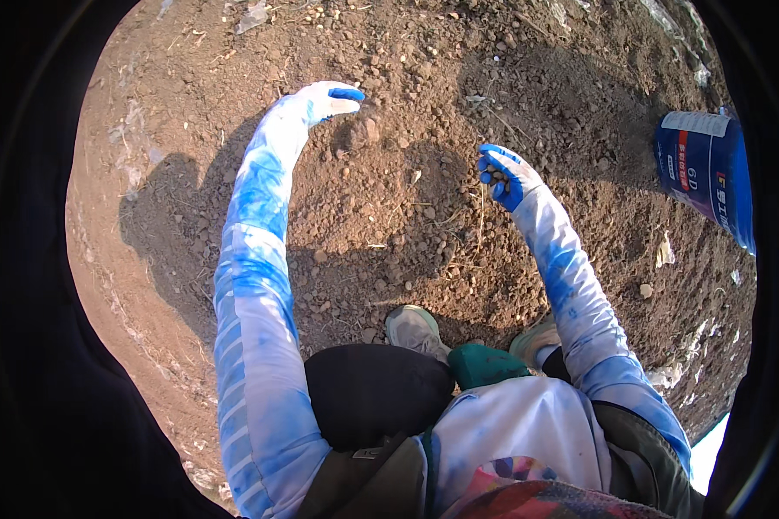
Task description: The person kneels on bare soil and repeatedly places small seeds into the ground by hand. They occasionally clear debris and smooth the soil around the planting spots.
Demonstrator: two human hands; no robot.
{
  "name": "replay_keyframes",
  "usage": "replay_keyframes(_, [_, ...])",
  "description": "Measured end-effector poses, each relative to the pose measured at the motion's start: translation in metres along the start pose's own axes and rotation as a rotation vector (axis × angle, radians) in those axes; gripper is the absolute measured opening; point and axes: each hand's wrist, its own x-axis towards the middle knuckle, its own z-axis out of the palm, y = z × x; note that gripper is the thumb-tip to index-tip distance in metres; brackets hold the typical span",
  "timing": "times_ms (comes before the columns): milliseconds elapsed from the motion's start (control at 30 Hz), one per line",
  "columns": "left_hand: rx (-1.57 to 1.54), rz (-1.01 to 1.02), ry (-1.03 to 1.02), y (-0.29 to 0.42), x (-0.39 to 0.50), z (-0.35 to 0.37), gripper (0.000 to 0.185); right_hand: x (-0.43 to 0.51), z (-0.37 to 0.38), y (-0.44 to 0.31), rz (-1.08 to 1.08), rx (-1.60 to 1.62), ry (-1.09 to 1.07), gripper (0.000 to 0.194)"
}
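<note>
My left hand [335, 102], in a white work glove with a blue coated palm, is over the loose brown soil [370, 214]. Its fingers point right, and a larger clod [363, 133] lies just below them. The inside of that hand is turned away, so whether anything is in it is hidden. My right hand [507, 176] wears a matching glove and is cupped, palm partly up. Several small roundish brown lumps [493, 174] lie in its curled fingers; clods, stones or seed pieces, I cannot tell which.
A blue plastic bucket [698, 168] bearing printed writing stands at the far right. Scraps of clear plastic film [253, 17] and dry straw [481, 217] are strewn about the soil. My shoe [417, 329] and a green item [487, 365] between my legs are at the near side.
</note>
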Motion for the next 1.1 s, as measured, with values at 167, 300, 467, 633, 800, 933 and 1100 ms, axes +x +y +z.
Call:
replay_keyframes(167, [0.939,-0.199,1.068,-0.06,-0.053,0.062,0.055,0.078,0.075,-0.077,-0.258,-0.471,0.174,0.025])
replay_keyframes(300, [0.968,0.082,1.009,-0.066,-0.075,0.072,0.061,0.143,0.122,-0.111,-0.392,-1.453,0.46,0.038])
replay_keyframes(467, [0.963,0.054,1.01,-0.071,-0.075,0.072,0.06,0.189,0.115,-0.109,-0.529,-1.123,0.27,0.029])
replay_keyframes(633, [0.906,0.046,0.979,-0.064,-0.078,0.068,0.059,0.174,0.101,-0.11,-0.164,0.128,-0.303,0.029])
replay_keyframes(800, [0.891,0.099,1.027,-0.069,-0.072,0.069,0.058,0.18,0.151,-0.114,-0.424,-1.285,0.239,0.022])
replay_keyframes(933, [0.907,0.127,1.054,-0.077,-0.07,0.07,0.058,0.182,0.167,-0.099,-0.463,-1.86,0.277,0.036])
replay_keyframes(1100, [0.878,0.102,1.054,-0.07,-0.075,0.071,0.057,0.172,0.134,-0.123,-0.207,-1.209,0.008,0.03])
